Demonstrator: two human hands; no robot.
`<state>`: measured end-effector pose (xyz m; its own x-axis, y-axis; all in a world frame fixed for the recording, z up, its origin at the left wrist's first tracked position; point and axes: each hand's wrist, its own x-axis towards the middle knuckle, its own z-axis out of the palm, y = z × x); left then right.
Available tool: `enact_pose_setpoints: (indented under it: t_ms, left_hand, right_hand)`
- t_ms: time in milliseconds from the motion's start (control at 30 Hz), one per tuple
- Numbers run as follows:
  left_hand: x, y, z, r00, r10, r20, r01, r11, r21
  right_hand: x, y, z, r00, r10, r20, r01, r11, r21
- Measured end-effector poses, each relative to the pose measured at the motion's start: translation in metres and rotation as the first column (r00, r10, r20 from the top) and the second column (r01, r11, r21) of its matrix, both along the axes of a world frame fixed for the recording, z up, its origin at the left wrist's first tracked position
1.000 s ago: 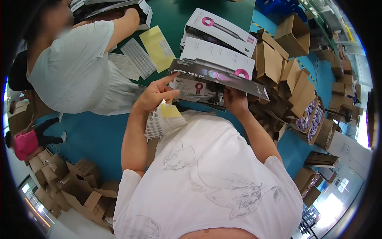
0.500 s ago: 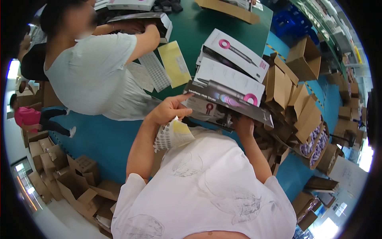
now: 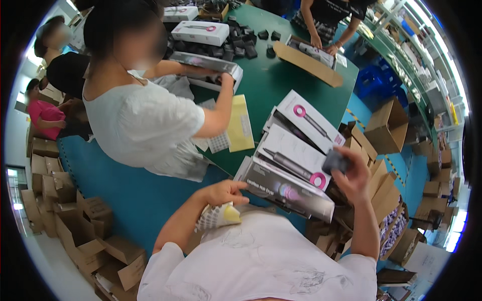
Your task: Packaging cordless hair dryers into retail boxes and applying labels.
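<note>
My right hand [image 3: 355, 175] is raised at the right end of several hair dryer boxes. Its fingers pinch a small dark grey piece [image 3: 335, 163], blurred, its kind unclear. The nearest hair dryer box [image 3: 288, 189] shows a dark printed side and tilts at the table's near edge. On its white top a hair dryer with a pink ring is pictured; another such box [image 3: 311, 116] lies behind. My left hand [image 3: 223, 193] has its index finger and thumb stretched out at the near box's left end. A sheet of round stickers [image 3: 219, 215] curls around at the left wrist.
The green table [image 3: 271, 70] carries black pieces [image 3: 243, 42] and a yellow sheet [image 3: 241, 124]. A co-worker in white [image 3: 145, 120] reaches into a box at left; another person [image 3: 331, 20] handles a box opposite. Cardboard cartons [image 3: 389, 125] stand on the floor at both sides.
My right hand has come out from under the near box's right end and risen, with the dark piece in it. The view has shifted; my left hand stays by the box's left end.
</note>
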<state>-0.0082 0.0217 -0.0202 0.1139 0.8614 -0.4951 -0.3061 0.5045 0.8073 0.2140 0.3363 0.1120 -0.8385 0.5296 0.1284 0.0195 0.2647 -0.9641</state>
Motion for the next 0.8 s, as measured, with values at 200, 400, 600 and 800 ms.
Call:
enact_pose_setpoints:
  t_ms: [200,400,600,800]
  left_hand:
    - [0.021,-0.020,-0.005,0.997,-0.078,0.018,0.078,0.995,-0.056]
    - [0.030,-0.033,-0.019,0.999,-0.032,0.037,0.033,0.999,-0.043]
    - [0.013,-0.011,0.006,0.996,-0.039,-0.077,0.035,0.998,-0.056]
    - [0.012,0.009,0.010,0.978,0.184,-0.094,-0.178,0.981,0.076]
  right_hand:
    - [-0.199,0.093,-0.172,0.899,-0.141,0.416,0.328,0.845,-0.423]
    - [-0.417,0.058,-0.108,0.973,0.026,0.231,0.102,0.846,-0.523]
    - [-0.411,-0.007,0.008,0.983,0.169,-0.071,-0.184,0.907,-0.380]
    - [-0.178,-0.050,0.089,0.920,0.280,-0.273,-0.304,0.951,-0.049]
